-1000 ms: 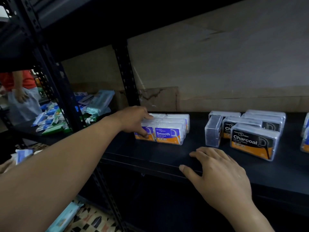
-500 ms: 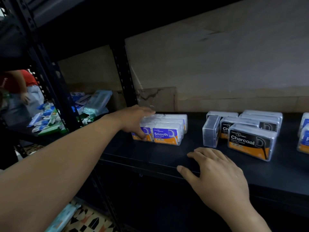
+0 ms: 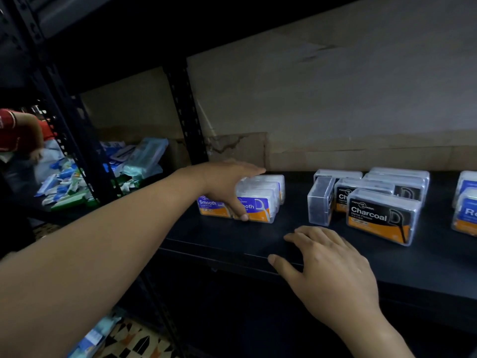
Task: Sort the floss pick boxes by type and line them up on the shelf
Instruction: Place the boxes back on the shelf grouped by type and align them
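Purple-and-orange "Smooth" floss pick boxes (image 3: 260, 202) stand in a tight group at the left of the black shelf (image 3: 232, 236). My left hand (image 3: 224, 184) lies over their tops with straight fingers reaching toward the back. Its thumb presses the front face where the two front boxes meet. Black-and-orange "Charcoal" boxes (image 3: 379, 218) stand in a group to the right, with a clear box (image 3: 318, 202) turned on end at their left. Blue boxes (image 3: 466, 202) are cut off at the right edge. My right hand (image 3: 327, 264) rests flat on the shelf's front edge, holding nothing.
A black perforated upright (image 3: 185, 112) rises just left of the Smooth boxes. The neighbouring shelf holds a loose pile of blue and green packets (image 3: 64, 182). A person in a red top (image 3: 18, 130) stands at the far left. A cardboard-lined wall backs the shelf.
My left hand's fingers have stretched out further over the Smooth boxes and its thumb has slid right along their front. My right hand has stayed on the shelf edge.
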### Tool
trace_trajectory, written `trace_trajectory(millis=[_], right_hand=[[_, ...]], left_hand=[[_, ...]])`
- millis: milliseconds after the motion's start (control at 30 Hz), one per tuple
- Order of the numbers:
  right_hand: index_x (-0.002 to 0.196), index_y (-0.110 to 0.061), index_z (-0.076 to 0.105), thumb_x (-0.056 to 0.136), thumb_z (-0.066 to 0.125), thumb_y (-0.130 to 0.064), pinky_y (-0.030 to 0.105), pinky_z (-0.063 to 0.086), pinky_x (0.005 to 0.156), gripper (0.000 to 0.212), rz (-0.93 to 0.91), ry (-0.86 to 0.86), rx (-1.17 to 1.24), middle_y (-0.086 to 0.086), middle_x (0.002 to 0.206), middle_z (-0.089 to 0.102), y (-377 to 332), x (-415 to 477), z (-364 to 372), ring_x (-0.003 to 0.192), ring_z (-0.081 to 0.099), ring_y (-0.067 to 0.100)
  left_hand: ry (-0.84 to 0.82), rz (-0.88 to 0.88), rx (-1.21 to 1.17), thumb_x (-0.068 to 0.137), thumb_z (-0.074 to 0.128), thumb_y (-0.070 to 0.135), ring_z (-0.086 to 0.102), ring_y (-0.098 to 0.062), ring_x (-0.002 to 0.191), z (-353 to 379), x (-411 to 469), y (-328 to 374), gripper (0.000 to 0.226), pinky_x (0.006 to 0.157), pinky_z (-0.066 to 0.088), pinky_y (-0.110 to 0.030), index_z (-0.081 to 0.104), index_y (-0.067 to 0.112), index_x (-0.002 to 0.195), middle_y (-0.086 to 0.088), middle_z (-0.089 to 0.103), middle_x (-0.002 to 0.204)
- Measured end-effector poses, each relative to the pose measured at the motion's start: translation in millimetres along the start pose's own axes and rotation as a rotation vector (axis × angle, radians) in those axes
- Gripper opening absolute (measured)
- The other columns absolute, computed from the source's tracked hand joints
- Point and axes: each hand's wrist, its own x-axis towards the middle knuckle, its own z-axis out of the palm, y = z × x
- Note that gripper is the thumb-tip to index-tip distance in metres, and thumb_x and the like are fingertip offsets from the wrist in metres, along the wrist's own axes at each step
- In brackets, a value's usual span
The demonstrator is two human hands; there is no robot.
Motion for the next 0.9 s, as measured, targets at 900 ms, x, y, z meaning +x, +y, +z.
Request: trace_trajectory(millis=[900], right_hand=[[0.114, -0.038, 0.068, 0.081, 0.044, -0.075, 0.028, 0.044, 0.095, 0.055, 0.034, 0.047, -0.036, -0.018, 0.122, 0.062, 0.3, -0.3, 0.9, 0.118, 0.055, 0.008]], left_hand=[[0.013, -0.019, 0.048, 0.051, 0.075, 0.079, 0.045, -0.017, 0.133, 12.3, 7.9, -6.5, 0.113, 0.109, 0.04, -0.039, 0.038, 0.035, 0.149, 0.009, 0.048, 0.147]])
